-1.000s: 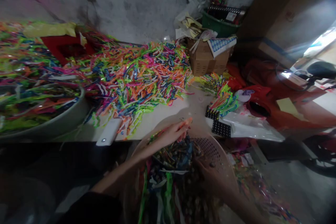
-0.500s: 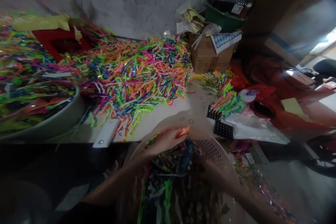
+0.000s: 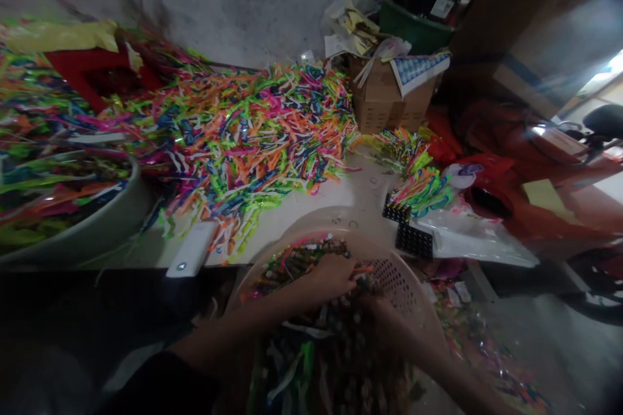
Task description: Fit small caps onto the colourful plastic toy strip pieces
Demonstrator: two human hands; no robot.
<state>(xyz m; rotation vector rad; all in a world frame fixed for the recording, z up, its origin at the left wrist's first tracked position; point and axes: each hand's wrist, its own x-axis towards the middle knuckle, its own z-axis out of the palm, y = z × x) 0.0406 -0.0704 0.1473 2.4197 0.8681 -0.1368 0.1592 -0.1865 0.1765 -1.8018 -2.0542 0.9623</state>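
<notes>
My left hand [image 3: 333, 275] is over a pale pink perforated basket [image 3: 402, 279], its fingers closed on an orange strip [image 3: 363, 269] that pokes out past the fingertips. Close by on the right, my right hand [image 3: 377, 308] reaches down among the basket's contents; its fingers are dim and partly hidden, so I cannot make out what they hold. Inside the basket lie many small dark pieces [image 3: 311, 256] with coloured bits. Green and white strips [image 3: 299, 369] hang at its near side.
A large heap of bright coloured strips [image 3: 272, 136] covers much of the table. A pale tub [image 3: 131, 207] of strips is at left, near a white bar [image 3: 192, 249]. To the right are black perforated trays [image 3: 413, 241], a strip bundle [image 3: 423, 188] and a cardboard box [image 3: 389, 100].
My left hand has moved right and down, from above the basket's rim into the basket beside my right hand, with the orange strip still in its fingers. The view has shifted slightly.
</notes>
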